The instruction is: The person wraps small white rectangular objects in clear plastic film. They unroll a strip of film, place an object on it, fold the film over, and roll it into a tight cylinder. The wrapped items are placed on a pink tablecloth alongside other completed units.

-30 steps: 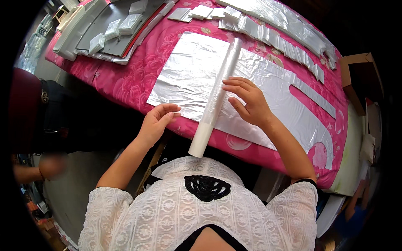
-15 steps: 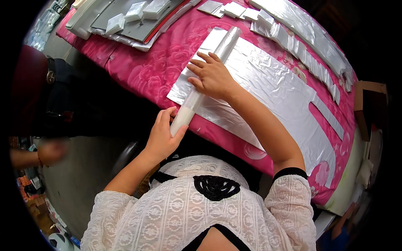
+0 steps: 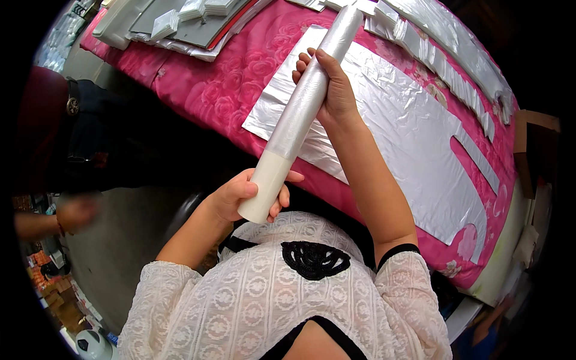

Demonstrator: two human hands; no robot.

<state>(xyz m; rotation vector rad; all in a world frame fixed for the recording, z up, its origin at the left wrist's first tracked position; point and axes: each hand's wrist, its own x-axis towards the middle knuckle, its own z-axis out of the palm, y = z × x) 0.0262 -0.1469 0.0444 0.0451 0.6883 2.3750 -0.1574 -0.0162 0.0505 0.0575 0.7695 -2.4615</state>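
Both my hands hold a long roll of clear plastic film (image 3: 295, 123) on a pale core, slanting from near left to far right. My left hand (image 3: 243, 195) is wrapped round the bare near end of the core. Farther up, my right hand (image 3: 331, 87) grips the film-covered part, thumb on top and fingertips showing on the far side. Under the roll, a stack of flat silvery plastic bags (image 3: 402, 132) with cut-out handles lies on the table; the roll appears raised above it.
A pink rose-patterned cloth (image 3: 228, 99) covers the table. Folded silvery packets (image 3: 450, 75) line its far right side. Small white packets (image 3: 165, 25) sit on a grey board at the far left. A cardboard box (image 3: 536, 147) stands right. Another person's hand (image 3: 78, 214) is blurred at left.
The roll has come up off the bag stack and nearer to me. My right hand went from lying spread on it to gripping round it; my left hand now wraps the near end.
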